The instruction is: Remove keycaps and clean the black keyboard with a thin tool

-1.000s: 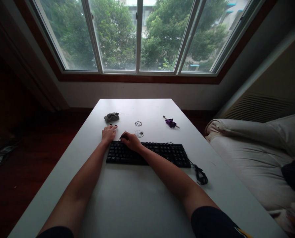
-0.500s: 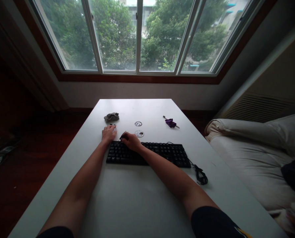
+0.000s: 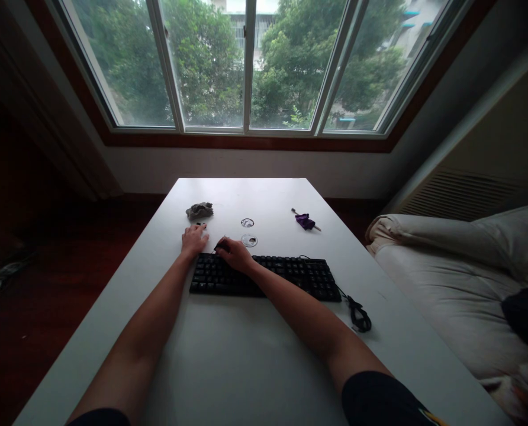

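Note:
A black keyboard (image 3: 290, 275) lies on the white table (image 3: 228, 349), its coiled cable (image 3: 359, 316) at the right end. My left hand (image 3: 195, 239) rests on the table just behind the keyboard's left corner, fingers spread, close to small black pieces (image 3: 200, 224). Over the keyboard's back left edge, my right hand (image 3: 235, 254) is closed, with a small black piece (image 3: 219, 245) at its fingertips. The kind of that piece is too small to tell.
A crumpled grey cloth (image 3: 199, 210) lies behind my left hand. Two clear round discs (image 3: 248, 240) are at mid-table. Farther right is a purple cloth (image 3: 305, 221) with a thin brush-like stick (image 3: 318, 229) through it. A pale sofa (image 3: 437, 284) stands on the right.
My left hand's fingers have shifted slightly by the small black pieces. My right hand stays almost in place at the keyboard's back edge.

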Demonstrator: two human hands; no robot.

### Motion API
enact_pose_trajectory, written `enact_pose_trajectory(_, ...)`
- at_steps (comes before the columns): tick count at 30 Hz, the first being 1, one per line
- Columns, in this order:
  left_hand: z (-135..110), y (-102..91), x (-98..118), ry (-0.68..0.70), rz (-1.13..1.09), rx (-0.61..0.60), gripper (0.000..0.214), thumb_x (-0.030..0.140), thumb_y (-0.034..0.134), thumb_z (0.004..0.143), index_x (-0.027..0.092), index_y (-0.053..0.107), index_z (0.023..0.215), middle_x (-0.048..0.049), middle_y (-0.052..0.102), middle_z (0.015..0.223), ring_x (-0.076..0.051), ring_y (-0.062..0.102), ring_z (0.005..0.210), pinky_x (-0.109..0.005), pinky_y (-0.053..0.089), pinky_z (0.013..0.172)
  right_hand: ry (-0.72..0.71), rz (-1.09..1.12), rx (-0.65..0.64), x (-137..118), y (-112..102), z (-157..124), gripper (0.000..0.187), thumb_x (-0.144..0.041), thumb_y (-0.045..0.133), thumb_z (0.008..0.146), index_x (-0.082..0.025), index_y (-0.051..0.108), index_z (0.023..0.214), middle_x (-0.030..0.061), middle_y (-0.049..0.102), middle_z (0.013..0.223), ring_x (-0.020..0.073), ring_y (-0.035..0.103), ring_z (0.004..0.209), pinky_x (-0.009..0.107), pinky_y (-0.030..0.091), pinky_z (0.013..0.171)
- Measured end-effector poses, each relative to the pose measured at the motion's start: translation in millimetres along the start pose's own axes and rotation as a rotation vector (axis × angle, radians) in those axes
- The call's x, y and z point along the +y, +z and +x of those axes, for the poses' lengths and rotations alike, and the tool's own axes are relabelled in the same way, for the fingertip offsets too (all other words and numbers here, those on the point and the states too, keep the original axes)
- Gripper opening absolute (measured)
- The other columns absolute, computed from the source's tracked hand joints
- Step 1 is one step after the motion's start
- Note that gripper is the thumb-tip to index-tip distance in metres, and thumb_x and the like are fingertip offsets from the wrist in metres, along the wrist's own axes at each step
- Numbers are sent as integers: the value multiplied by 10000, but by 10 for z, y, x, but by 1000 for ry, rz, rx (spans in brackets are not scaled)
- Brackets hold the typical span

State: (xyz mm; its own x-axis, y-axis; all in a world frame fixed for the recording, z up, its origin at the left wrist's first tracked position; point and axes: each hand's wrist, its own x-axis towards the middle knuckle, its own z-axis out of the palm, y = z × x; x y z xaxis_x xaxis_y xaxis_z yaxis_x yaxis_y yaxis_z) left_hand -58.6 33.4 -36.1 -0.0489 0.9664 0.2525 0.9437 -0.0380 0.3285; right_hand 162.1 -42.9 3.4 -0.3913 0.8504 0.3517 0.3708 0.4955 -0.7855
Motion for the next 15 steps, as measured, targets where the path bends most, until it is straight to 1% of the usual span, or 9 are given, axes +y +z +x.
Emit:
enact_pose_trajectory(5, 13, 40, -63, 14, -93, 76, 412, 339, 558, 933, 263, 681, 1318, -85, 625, 1321, -293, 525, 1207, -421, 412, 1089, -29, 17, 9, 8, -5, -3, 200, -307, 619, 897, -231, 721, 1051, -5, 735, 821, 149, 621, 690, 248, 452, 691)
enact_pose_trajectory(10, -4, 30, -73, 43, -184, 112, 338, 279, 540, 929, 235, 752, 1188, -81, 677, 1257, -289, 556, 1171, -413, 431, 1081, -2, 20, 9, -1, 4, -1, 190, -315, 618, 896, -244, 697, 1054, -11, 734, 836, 148, 621, 700, 253, 473, 719)
enact_pose_trajectory(15, -34, -21, -54, 49, -213, 100, 307, 267, 539, 928, 238, 776, 1121, -67, 714, 1215, -288, 576, 1150, -418, 434, 1078, 15, 59, 104, -17, 17, -1, 232, -336, 607, 900, -250, 645, 1113, -9, 708, 857, 145, 624, 691, 258, 491, 706)
